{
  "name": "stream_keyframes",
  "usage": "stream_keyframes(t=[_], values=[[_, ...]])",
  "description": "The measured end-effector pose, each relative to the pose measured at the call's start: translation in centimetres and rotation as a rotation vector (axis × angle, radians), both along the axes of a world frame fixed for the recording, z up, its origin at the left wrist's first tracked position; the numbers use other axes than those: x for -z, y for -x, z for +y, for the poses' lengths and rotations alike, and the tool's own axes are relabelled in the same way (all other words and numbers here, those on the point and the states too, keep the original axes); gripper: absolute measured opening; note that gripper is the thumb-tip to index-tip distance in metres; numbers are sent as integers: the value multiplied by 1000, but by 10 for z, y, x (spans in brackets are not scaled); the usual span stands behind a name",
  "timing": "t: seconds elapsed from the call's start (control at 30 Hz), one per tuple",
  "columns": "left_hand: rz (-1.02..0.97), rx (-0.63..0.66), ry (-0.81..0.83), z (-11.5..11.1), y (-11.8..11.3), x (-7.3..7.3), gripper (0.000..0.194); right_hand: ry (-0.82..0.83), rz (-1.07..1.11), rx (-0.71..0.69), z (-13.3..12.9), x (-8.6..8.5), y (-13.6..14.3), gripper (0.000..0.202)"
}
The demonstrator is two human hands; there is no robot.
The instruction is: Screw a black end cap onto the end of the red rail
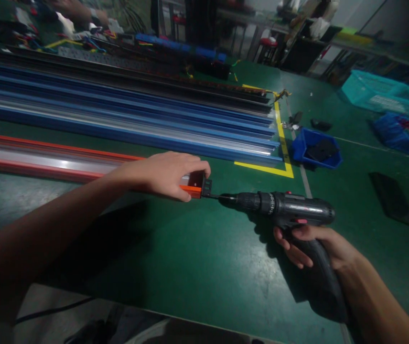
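Note:
My left hand (pixel 166 174) is closed over the right end of a long orange rail (pixel 54 157) with a pale inner channel. A small black end cap (pixel 207 186) sits at the rail's end, just beyond my fingertips. My right hand (pixel 308 243) grips the handle of a black cordless drill (pixel 283 205), index finger near the trigger. The drill lies level, pointing left. Its long thin bit reaches the lower part of the end cap. Whether a screw is at the tip is too small to tell.
Several blue rails (pixel 125 114) lie behind the orange one, ending near yellow tape (pixel 279 172). A blue bin (pixel 317 148) holds black parts. Right of it are a dark flat object (pixel 392 198), a blue tray (pixel 401 134) and a teal basket (pixel 387 93). Another person's hand (pixel 73 12) is across the table.

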State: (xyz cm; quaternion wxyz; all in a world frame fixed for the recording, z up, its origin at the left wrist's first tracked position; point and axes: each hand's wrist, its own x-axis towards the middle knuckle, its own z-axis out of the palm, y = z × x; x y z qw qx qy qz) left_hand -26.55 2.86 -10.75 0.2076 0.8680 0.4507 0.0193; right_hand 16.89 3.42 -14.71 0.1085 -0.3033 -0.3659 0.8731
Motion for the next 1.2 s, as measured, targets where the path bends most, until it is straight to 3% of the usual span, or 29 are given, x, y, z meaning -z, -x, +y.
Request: stream_keyframes(t=[1.2], values=[[-2,-2,5,0,1,1,54,18,44,-3,-1,2,-2,26]])
